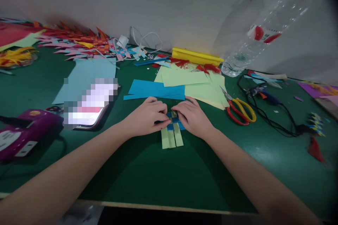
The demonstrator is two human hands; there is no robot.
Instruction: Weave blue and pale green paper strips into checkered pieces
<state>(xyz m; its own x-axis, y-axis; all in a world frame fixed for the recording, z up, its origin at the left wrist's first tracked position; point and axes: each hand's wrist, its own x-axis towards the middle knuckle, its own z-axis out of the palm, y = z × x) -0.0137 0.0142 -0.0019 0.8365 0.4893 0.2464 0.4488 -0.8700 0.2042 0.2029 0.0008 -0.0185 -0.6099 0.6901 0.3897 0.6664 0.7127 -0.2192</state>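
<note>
On the green desk [137, 179], right in front of the person, lies a small weave of blue and pale green paper strips [171, 137], its green ends pointing toward the near edge. The left hand [149, 116] pinches its left side between thumb and forefinger, while the right hand [194, 119] bends over its upper right (whether those fingers grip or merely press, I cannot tell). Just beyond lie blue sheets [155, 89], with scissors [241, 110] off to the right.
</note>
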